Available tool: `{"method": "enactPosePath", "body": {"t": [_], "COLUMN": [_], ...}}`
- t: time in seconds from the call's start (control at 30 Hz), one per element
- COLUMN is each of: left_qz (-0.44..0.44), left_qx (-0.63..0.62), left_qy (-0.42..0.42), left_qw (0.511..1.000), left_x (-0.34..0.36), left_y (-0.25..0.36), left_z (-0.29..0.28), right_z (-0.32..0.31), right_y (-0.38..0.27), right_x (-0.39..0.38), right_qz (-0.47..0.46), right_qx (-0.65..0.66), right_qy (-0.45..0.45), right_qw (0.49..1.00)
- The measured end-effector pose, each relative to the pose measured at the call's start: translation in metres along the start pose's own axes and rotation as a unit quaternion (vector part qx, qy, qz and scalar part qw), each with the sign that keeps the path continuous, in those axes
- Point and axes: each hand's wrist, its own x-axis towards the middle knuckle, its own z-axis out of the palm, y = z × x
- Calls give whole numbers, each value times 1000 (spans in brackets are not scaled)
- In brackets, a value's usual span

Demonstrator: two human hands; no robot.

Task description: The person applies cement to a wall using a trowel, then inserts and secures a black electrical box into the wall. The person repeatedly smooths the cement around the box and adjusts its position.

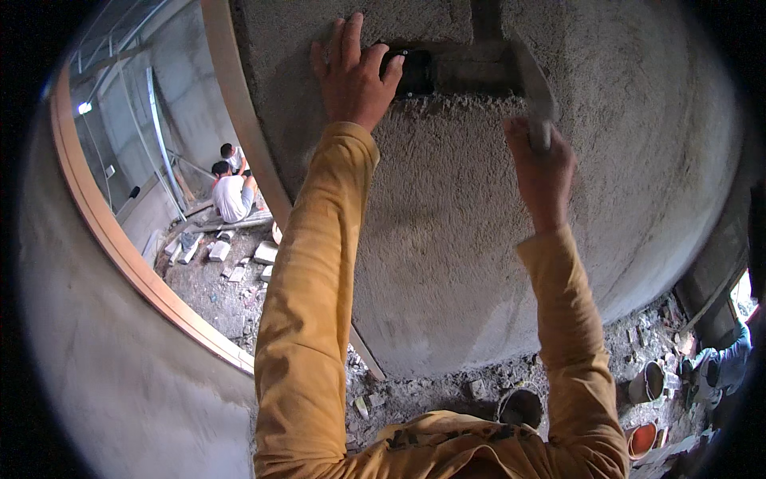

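Note:
My left hand (355, 76) is up against the rough grey plastered wall (447, 199), fingers spread. Its thumb side touches the left end of a black box (415, 73), which looks like an electrical box set in a recess. From the box a dark groove (479, 68) runs right, and another channel goes up from it. In my right hand (544, 172) is a flat grey-bladed tool (536, 84), gripped low with the blade pointing up beside the groove's right end. Its exact kind is hard to make out.
On the left a wooden frame (144, 275) surrounds an opening; beyond it two people (233, 191) sit low among loose blocks (219, 251). Rubble covers the floor below. Buckets (646, 383) stand at lower right, one reddish inside (641, 441), near another person's blue sleeve (734, 355).

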Motion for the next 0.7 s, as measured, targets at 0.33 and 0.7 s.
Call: {"method": "enactPosePath", "body": {"t": [0.33,0.7], "left_qz": [-10,-20], "left_qx": [42,46], "left_qy": [-16,39], "left_qw": [999,998], "left_x": [0,-3], "left_y": [3,8], "left_z": [-6,0], "right_z": [58,77], "right_y": [-42,-44], "right_x": [71,74], "right_qz": [-130,-97], "right_qx": [-130,-144], "right_qy": [-29,-55], "right_qw": [983,983]}}
